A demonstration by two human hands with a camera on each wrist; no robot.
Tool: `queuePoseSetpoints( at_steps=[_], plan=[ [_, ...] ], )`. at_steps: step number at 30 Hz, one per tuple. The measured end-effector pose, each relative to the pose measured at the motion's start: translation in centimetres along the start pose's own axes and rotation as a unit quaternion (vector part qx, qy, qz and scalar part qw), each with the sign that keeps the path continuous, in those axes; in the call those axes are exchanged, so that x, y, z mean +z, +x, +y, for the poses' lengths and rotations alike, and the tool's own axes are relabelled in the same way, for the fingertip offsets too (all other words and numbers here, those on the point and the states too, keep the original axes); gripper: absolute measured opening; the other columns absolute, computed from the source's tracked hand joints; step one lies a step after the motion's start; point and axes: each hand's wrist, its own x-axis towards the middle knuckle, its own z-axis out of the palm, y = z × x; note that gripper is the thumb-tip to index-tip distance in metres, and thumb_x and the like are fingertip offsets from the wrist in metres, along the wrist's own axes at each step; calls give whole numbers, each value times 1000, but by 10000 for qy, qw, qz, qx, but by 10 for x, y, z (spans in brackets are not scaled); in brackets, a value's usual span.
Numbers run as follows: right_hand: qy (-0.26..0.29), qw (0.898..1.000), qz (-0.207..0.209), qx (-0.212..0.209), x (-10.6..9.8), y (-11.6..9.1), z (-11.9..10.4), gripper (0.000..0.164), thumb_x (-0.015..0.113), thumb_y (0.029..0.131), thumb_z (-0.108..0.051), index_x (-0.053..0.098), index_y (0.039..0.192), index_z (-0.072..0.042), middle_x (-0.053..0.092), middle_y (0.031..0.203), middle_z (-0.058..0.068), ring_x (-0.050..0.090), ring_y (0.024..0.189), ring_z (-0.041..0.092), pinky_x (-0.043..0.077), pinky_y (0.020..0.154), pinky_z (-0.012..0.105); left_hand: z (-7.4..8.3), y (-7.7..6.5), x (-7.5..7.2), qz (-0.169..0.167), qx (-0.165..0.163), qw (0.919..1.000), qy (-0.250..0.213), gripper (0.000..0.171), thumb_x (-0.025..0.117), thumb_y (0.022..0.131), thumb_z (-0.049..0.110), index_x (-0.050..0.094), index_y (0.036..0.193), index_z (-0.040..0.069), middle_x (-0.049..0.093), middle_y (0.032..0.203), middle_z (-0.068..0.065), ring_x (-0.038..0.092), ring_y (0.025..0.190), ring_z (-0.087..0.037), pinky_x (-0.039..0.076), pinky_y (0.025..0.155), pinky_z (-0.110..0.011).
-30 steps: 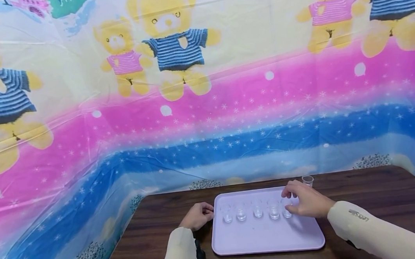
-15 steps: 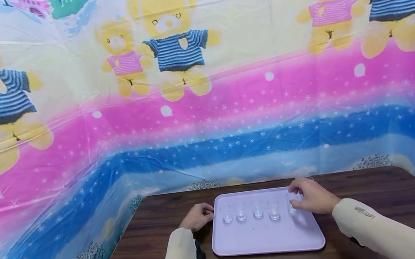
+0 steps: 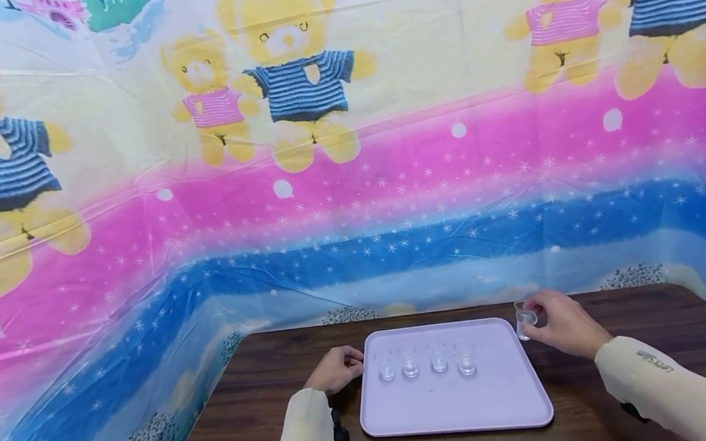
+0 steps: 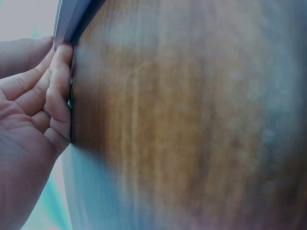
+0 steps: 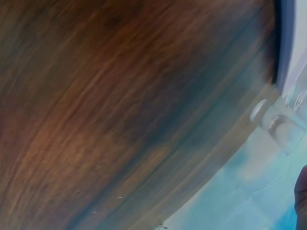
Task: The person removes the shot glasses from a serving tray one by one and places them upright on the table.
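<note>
My right hand (image 3: 568, 322) pinches a small clear cup (image 3: 523, 331) by its side, just past the right edge of a pale lilac tray (image 3: 452, 405). Another clear cup (image 5: 278, 125) stands close behind it near the table's far edge, largely overlapped by the held one in the head view. On the tray, several small clear cups stand in a row, among them a right-end cup (image 3: 466, 361) and a left-end cup (image 3: 387, 366); clear liquid shows low in them. My left hand (image 3: 335, 369) grips the tray's left rim between thumb and curled fingers.
The dark wood table (image 3: 266, 391) extends on both sides of the tray. A printed cloth (image 3: 387, 179) with teddy bears and snowflakes hangs directly behind the table's far edge.
My right hand has taken the rightmost cup from the tray's row and carried it right and back, past the tray's edge toward the rear cup. My left hand has stayed in place.
</note>
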Motion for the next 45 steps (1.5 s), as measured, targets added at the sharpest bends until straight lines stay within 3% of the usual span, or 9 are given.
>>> queuePoseSetpoints(
  at_steps=[10,26,35,41,45],
  plan=[
    [-254,9989,197,334,2,-1,16,23,76,73,-17,65,88,-3,55,81,3,53,72,19,45,62,41,2,-2,0,-16,-1,10000,-18,19,64,89,9,62,106,1,58,88,-4,54,80,-19,47,77,-40],
    [-328,9965,-57,770,4,0,13,29,77,76,-22,66,89,3,59,82,8,56,74,24,47,63,44,1,0,-1,-36,73,10000,-50,18,65,88,9,62,104,2,58,88,-4,54,79,-19,47,75,-39],
    [-585,9969,234,466,6,0,10,30,78,73,-23,67,88,1,55,78,4,49,77,24,42,63,41,0,0,-1,-55,82,9999,-42,18,64,89,9,62,105,2,58,87,-4,53,79,-19,47,74,-38],
    [-438,9982,319,275,8,1,0,40,78,74,-23,67,103,3,57,93,12,47,88,29,43,67,45,-1,0,-2,-49,105,9999,-52,17,64,88,8,62,104,2,58,87,-4,54,79,-19,47,74,-39],
    [-353,9989,270,173,12,2,-9,40,79,74,-22,67,104,2,58,100,16,49,93,31,46,72,50,-2,0,-1,-42,184,9998,-51,17,64,88,7,62,104,1,58,87,-4,54,78,-18,47,72,-38]
  ],
)
